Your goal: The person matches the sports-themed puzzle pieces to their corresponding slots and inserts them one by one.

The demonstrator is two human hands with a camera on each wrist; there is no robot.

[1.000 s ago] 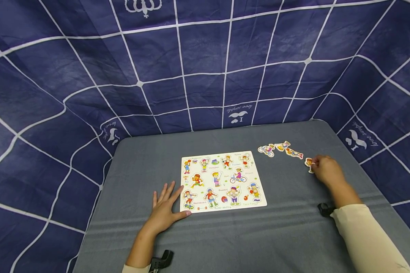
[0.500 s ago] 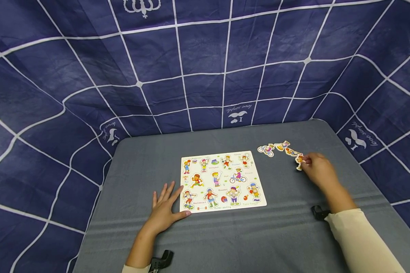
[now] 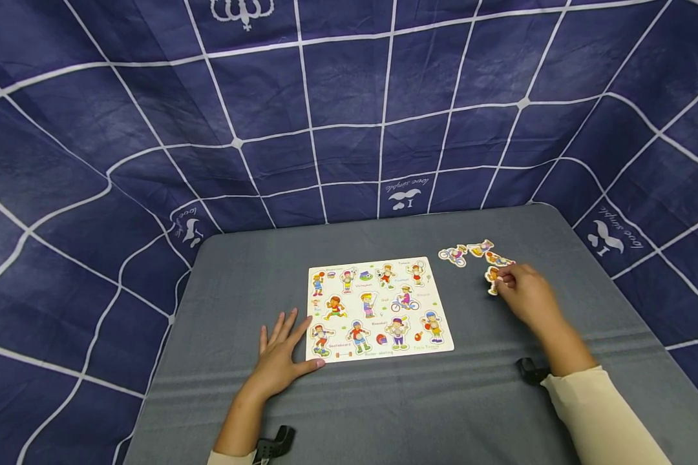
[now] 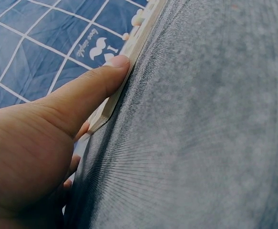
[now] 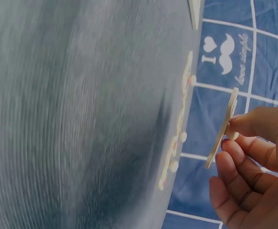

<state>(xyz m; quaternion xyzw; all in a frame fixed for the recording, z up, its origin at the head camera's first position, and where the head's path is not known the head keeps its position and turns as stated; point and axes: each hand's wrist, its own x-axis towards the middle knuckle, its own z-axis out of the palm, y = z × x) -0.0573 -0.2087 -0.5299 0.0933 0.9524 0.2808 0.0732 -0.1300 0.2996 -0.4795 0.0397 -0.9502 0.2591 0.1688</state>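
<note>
My left hand (image 3: 282, 365) lies with spread fingers at the left edge of the white puzzle board (image 3: 353, 307). In the left wrist view its thumb (image 4: 100, 83) touches the board's wooden edge. My right hand (image 3: 529, 297) pinches a flat figure-shaped puzzle piece (image 3: 492, 280), held by its small knob between thumb and fingertips. The right wrist view shows this piece (image 5: 220, 138) edge-on, raised off the table. Beyond it lie three loose pieces: a cyclist piece (image 3: 454, 256), a second piece (image 3: 479, 248) and a third piece (image 3: 497, 259), partly behind the right hand.
Grey cloth (image 3: 442, 413) covers the table. A blue curtain with white grid lines (image 3: 349, 148) stands around its back and sides. Sports figures and words cover the board, which lies flat near the table's middle.
My right hand has moved left with the puzzle piece, from the right of the loose pieces to just in front of them. My left hand and the board have stayed still.
</note>
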